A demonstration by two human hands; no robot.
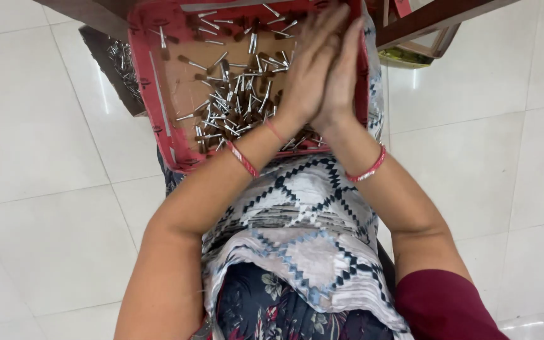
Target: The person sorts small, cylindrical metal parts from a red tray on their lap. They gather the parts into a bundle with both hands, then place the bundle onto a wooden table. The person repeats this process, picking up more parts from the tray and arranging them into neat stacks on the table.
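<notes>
My left hand [306, 69] and my right hand [342, 75] are pressed palm to palm, fingers straight and pointing away from me, over the right side of a red-rimmed cardboard tray [152, 107] on my lap. The tray holds several small metal pins with brown tips [231, 104], heaped mostly in its middle and near edge. Whether any pins lie between my palms is hidden. Red bangles circle both wrists.
A second pile of metal pins [119, 60] lies in a dark container left of the tray. Dark wooden furniture legs [436, 19] cross the top right. White floor tiles [45, 189] surround me on both sides.
</notes>
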